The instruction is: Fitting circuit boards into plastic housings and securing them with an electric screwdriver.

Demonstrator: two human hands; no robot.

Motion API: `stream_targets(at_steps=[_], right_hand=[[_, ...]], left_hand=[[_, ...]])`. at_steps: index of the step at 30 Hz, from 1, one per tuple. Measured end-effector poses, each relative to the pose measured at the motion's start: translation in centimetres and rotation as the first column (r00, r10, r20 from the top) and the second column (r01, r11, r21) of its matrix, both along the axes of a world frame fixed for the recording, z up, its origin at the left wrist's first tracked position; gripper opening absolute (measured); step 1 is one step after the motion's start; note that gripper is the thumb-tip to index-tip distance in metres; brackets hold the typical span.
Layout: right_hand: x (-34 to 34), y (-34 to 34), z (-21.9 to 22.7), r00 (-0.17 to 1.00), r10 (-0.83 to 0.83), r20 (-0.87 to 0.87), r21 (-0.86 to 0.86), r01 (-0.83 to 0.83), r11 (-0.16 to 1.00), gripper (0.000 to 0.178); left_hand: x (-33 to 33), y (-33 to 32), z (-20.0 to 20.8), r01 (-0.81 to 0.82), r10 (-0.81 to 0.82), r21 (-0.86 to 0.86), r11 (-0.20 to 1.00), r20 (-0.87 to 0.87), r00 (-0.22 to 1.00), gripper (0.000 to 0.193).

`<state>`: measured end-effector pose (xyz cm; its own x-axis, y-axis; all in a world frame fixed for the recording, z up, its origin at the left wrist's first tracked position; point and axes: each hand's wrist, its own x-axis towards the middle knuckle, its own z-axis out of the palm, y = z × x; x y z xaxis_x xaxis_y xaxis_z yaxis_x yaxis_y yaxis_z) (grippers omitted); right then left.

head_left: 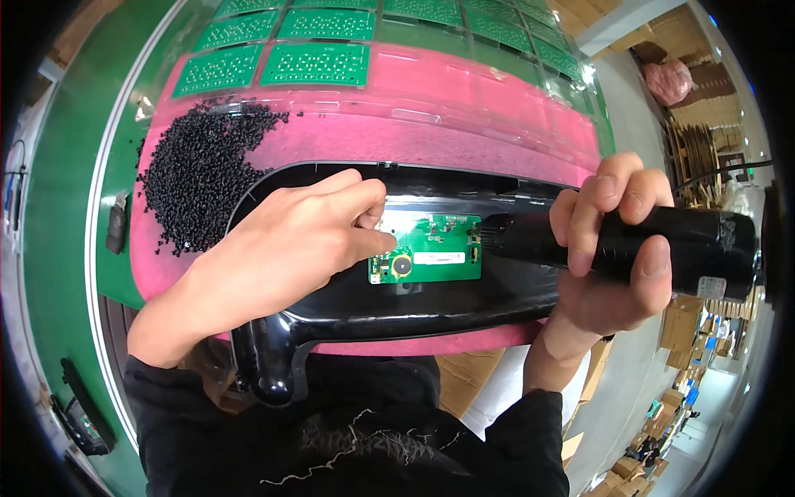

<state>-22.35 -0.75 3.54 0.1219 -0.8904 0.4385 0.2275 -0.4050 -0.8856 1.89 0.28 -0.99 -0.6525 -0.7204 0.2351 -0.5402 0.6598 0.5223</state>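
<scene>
At the far left, a long black item point(83, 406) lies on a green surface beyond a white stripe. Nearer, a small dark object point(116, 224) sits on the green counter point(114, 280), just beside a pink mat point(153, 277). A heap of tiny black pieces point(195, 170) covers the mat's upper left. Beyond the heap, a clear plastic tray point(484, 83) carries green boards point(315, 65) in several compartments.

The left hand point(310, 228) reaches over a black casing point(513, 290), its thumb and fingers drawn close at the left edge of a circuit board point(431, 240); I cannot tell whether this grip pinches anything small. The green circuit board lies inside the casing, near its middle, with a white label point(439, 258) and a round gold-rimmed part point(402, 265).

On the right, the right hand point(600, 294) has its grip clamped around a black cylindrical tool point(704, 240), whose narrower end points left toward the board's right edge. Farther right, cardboard boxes point(683, 321) stand in the background.
</scene>
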Motion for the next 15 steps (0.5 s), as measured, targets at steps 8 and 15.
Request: stream_targets(at_steps=[8,15], right_hand=[[2.4,-0.8,0.4,0.995,0.040,-0.096,0.056,-0.035,0.998,0.033],[1.6,-0.4,0.4,0.997,0.059,-0.046,0.005,-0.059,0.998,0.033]], left_hand=[[0.3,-0.1,0.1,-0.013,0.015,-0.019,1.000,0.088,0.996,0.031],[0.5,-0.3,0.0,-0.013,0.013,-0.007,1.000,0.047,0.999,0.033]])
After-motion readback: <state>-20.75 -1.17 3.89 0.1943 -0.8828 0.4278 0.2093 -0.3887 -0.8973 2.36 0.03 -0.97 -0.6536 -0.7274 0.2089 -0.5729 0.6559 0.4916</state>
